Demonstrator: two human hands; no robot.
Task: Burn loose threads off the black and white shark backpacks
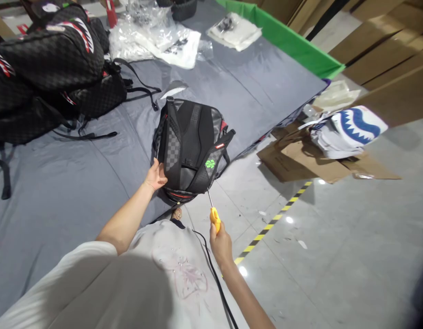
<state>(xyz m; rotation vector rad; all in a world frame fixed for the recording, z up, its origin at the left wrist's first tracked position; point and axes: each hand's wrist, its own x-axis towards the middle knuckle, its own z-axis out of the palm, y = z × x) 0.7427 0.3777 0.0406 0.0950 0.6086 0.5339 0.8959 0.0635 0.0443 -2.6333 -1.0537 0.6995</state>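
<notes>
A dark checkered backpack lies on the grey-covered table near its front edge, straps facing up. One shoulder strap carries a green emblem. My left hand rests against the bag's lower left side, thumb and fingers apart. In my right hand, the fingers are wrapped round a yellow-handled tool with a thin metal shaft. Its tip is at the lower right edge of the backpack; whether it touches I cannot tell. The exact kind of tool is unclear.
Several dark backpacks with loose straps are piled at the left. Clear plastic bags and a white packet lie farther back. A green panel edges the table. At right, a white-and-blue bag sits on an open carton.
</notes>
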